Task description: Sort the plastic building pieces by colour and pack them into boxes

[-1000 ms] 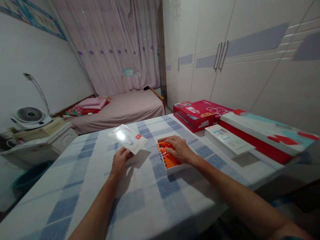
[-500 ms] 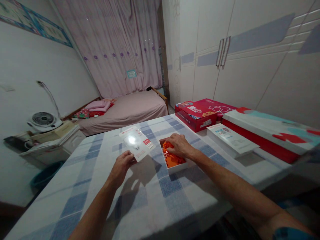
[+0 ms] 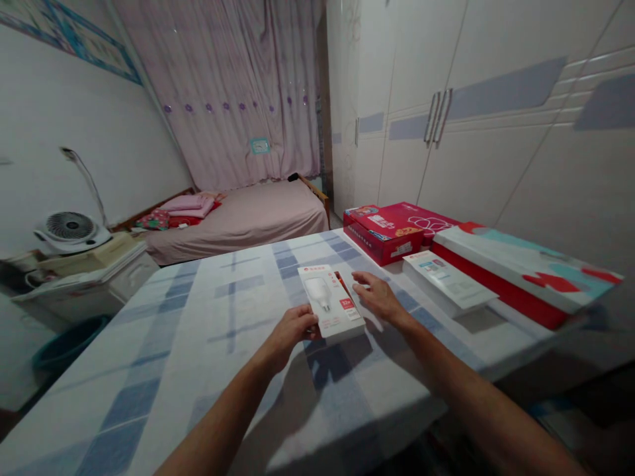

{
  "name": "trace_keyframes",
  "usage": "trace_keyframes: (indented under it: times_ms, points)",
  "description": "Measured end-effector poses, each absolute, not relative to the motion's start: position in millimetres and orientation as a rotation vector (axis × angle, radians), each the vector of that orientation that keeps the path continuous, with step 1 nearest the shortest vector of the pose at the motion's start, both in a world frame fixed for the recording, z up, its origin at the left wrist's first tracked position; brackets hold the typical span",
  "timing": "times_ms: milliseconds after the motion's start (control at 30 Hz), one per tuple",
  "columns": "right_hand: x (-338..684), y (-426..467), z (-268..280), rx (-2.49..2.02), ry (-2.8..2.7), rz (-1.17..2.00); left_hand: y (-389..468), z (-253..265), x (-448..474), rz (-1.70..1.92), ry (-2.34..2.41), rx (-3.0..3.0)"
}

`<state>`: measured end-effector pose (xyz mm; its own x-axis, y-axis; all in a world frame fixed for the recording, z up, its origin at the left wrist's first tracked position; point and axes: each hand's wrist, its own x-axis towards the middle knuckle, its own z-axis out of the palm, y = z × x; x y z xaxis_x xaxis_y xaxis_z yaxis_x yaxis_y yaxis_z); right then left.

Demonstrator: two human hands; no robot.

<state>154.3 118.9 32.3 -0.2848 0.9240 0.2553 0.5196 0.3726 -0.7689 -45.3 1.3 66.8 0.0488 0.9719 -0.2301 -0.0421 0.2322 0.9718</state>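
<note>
My left hand [image 3: 294, 330] grips the lower left edge of a white box lid [image 3: 325, 301], printed with a light bulb and a red label. The lid lies slightly askew over a shallow white box, covering most of it. Through a gap at the lid's right side shows a narrow strip of the orange pieces [image 3: 341, 280] inside. My right hand [image 3: 380, 295] hovers just right of the box, fingers apart and holding nothing.
A blue-and-white checked cloth covers the table [image 3: 213, 370]. At the back right stand a red box [image 3: 381, 241], a white carton [image 3: 449, 281] and a long white-and-red box [image 3: 520, 271]. Beyond are a bed [image 3: 253, 215] and a wardrobe [image 3: 476, 132]; a fan [image 3: 73, 228] sits left.
The lid has moved right, from beside the box onto it, in my left hand. My right hand has come out of the box and off the orange pieces.
</note>
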Motion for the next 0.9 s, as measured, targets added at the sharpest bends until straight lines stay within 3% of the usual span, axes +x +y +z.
trace_keyframes:
  times_ms: [167,300,400,533,900]
  points:
    - [156,97,23,-1.226,-1.858,1.025,7,65,-45,0.965,1.457,1.088]
    - [151,81,18,-1.130,-1.767,1.161,4,53,-47,1.205,1.672,1.088]
    - [148,72,19,-1.078,-1.760,1.169,0,41,-37,1.324,1.467,0.958]
    - [153,67,22,-1.051,-1.813,1.088,2,33,-10,1.282,1.120,0.890]
    - [240,97,32,-1.356,-1.782,0.723,52,29,85,1.192,0.981,0.896]
